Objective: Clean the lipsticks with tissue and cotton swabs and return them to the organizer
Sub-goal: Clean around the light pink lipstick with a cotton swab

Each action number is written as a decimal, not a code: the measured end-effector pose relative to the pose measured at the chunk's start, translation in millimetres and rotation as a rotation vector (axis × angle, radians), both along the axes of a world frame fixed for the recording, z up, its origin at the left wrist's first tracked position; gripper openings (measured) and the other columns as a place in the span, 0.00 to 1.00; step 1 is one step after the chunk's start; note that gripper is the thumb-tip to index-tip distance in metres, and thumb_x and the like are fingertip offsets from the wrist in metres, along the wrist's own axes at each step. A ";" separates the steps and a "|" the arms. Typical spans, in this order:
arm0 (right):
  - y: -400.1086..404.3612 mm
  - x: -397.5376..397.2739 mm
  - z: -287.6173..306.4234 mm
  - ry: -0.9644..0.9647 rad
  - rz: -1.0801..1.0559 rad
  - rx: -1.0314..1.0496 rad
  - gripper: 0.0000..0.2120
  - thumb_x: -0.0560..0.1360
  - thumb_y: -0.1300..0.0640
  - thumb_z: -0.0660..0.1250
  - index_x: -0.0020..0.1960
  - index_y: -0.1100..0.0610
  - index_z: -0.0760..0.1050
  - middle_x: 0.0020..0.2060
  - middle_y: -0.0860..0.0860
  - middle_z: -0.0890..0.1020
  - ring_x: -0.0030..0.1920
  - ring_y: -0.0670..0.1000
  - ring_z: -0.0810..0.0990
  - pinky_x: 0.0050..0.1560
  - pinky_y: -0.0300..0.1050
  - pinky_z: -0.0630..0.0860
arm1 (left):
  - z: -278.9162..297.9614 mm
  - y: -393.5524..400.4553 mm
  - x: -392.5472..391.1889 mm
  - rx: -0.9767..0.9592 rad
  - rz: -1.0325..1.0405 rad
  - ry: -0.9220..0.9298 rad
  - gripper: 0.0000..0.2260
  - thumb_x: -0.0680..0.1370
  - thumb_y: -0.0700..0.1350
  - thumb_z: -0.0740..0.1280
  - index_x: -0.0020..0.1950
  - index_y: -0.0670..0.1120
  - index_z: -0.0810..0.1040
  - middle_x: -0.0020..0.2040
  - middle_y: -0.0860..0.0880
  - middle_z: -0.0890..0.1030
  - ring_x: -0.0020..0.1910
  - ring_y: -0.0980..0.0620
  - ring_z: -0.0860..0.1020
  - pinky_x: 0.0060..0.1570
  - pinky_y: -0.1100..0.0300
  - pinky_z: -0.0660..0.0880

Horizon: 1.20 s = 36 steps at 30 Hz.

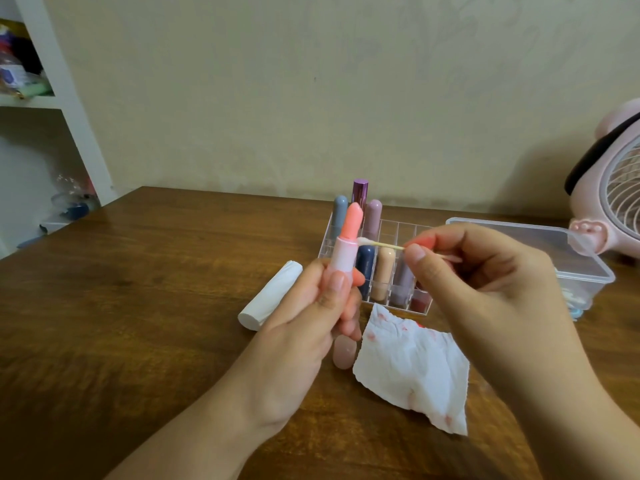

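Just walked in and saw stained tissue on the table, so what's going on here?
A person is cleaning lipsticks. The left hand holds an uncapped coral lipstick upright, while the right hand pinches a cotton swab and touches its tip to the rim where the bullet meets the tube. Its pink cap lies on the wooden table beside a lipstick-stained tissue. Other capped lipsticks stand in the clear organizer behind.

On the table (138,306), the organizer (398,233) sits at twelve o'clock, lipsticks (386,271) standing inside. A tissue roll (270,299) lies at ten, a tissue sheet (412,368) at five, a cap (344,351) just left of it. A lidded box (554,247) lies at two, a fan (616,188) behind it.
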State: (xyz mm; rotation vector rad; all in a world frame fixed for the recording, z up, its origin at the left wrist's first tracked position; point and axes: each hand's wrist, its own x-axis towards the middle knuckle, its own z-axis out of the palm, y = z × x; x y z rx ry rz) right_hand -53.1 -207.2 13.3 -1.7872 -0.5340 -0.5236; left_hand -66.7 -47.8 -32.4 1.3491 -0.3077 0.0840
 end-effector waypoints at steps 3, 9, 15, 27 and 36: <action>0.5 -0.3 -1.0 0.009 0.016 -0.004 0.05 0.71 0.56 0.71 0.37 0.50 0.80 0.29 0.57 0.76 0.31 0.56 0.75 0.32 0.45 0.74 | -0.7 -0.1 2.6 0.037 0.025 -0.017 0.15 0.66 0.69 0.67 0.41 0.59 0.80 0.32 0.56 0.73 0.34 0.55 0.71 0.44 0.51 0.68; 1.2 -0.9 0.9 0.027 0.022 0.018 0.05 0.70 0.57 0.69 0.36 0.49 0.80 0.29 0.57 0.75 0.28 0.47 0.72 0.29 0.34 0.70 | 1.0 -0.6 -3.1 0.014 0.009 -0.021 0.12 0.74 0.56 0.63 0.53 0.53 0.73 0.33 0.54 0.69 0.33 0.58 0.69 0.48 0.54 0.68; -0.5 0.1 2.3 0.081 0.023 0.054 0.06 0.71 0.58 0.69 0.36 0.51 0.80 0.27 0.59 0.73 0.26 0.45 0.70 0.28 0.30 0.69 | 6.0 -2.5 -4.1 -0.035 -0.027 -0.012 0.12 0.73 0.55 0.62 0.51 0.50 0.71 0.33 0.53 0.69 0.33 0.57 0.68 0.43 0.58 0.71; -2.2 0.2 3.5 0.090 0.044 0.073 0.05 0.70 0.60 0.68 0.36 0.54 0.80 0.27 0.62 0.72 0.27 0.45 0.70 0.28 0.29 0.69 | 4.4 -1.5 -4.1 -0.070 -0.048 0.000 0.14 0.71 0.56 0.64 0.53 0.53 0.74 0.32 0.52 0.69 0.32 0.56 0.68 0.45 0.54 0.70; 0.0 -1.1 0.4 0.020 0.070 0.046 0.02 0.69 0.55 0.69 0.41 0.50 0.81 0.28 0.58 0.73 0.29 0.54 0.71 0.31 0.34 0.71 | 4.0 -2.2 -4.3 -0.084 -0.051 0.004 0.14 0.68 0.58 0.66 0.50 0.55 0.76 0.32 0.52 0.70 0.32 0.56 0.68 0.43 0.56 0.70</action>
